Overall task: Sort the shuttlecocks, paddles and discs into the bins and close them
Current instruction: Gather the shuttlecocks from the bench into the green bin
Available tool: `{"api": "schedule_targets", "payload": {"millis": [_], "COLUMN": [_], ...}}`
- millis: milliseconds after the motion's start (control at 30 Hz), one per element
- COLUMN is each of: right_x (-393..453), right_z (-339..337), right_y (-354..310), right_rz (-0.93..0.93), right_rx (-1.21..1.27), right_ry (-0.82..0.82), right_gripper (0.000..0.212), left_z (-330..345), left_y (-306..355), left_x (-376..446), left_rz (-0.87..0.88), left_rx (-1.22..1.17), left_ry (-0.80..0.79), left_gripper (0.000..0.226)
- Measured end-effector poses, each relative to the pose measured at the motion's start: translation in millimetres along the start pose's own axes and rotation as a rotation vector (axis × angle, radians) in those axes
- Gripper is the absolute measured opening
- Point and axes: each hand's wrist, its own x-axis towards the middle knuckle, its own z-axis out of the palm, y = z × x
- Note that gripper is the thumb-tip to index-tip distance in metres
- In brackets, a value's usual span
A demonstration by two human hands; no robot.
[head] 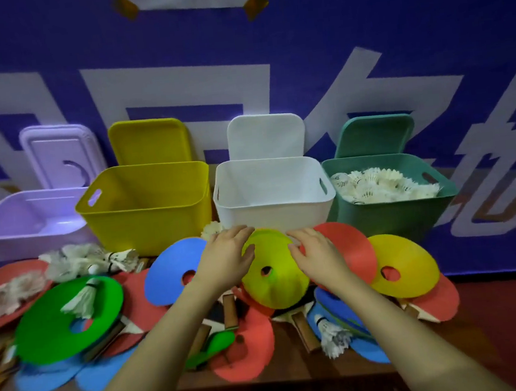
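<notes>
Wooden table (268,378) (cluttered), blue banner wall (360,28) behind.

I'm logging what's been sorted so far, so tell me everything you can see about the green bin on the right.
The green bin is a dark teal, plastic-looking tub with rounded corners and a cut-out handle slot in its right wall. It stands upright at the right end of the row, beside the white bin. It is open, and its matching lid leans upright behind it against the blue wall. White feathered shuttlecocks fill it nearly to the rim.
</notes>
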Motion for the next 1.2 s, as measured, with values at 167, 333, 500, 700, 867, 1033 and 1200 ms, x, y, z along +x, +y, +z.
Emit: {"api": "schedule_targets", "payload": {"millis": [167, 333, 500, 700, 867, 1033, 1200], "right_x": [-2, 15, 46, 81, 93, 96, 102], "right_z": [38, 80, 130, 191, 241, 280, 307], "right_y": [-52, -104, -163, -226, -264, -287, -291], "right_rz": [-0.051, -0.125, -0.173, -0.216, -0.232, -0.254, -0.258], "right_rx": [0.048, 0.082, 0.072, 0.060, 0.009, -0.033, -0.029], "right_ry": [-0.112, -0.187, -0.302, -0.414, -0.514, -0.608, -0.642], "right_gripper": [0.035, 0.035, 0.039, 0.046, 0.073, 0.090, 0.090], "left_z": [-23, -41, -63, -69, -56, -52, -40], "left_y": [-50, -117, -191, -289, -350, -388, -412], "left_x": [-44, -78, -97, -109, -115, -105, -87], "left_rz": [-0.113, -0.203, -0.323, -0.407, -0.511, -0.520, -0.472], "left_rx": [0.031, 0.069, 0.105, 0.095, 0.094, 0.097, 0.092], "left_ry": [0.013, 0.051, 0.052, 0.016, -0.025, -0.103, -0.154], "left_gripper": [0.058, 0.067, 0.058, 0.051, 0.058, 0.067, 0.071]}}
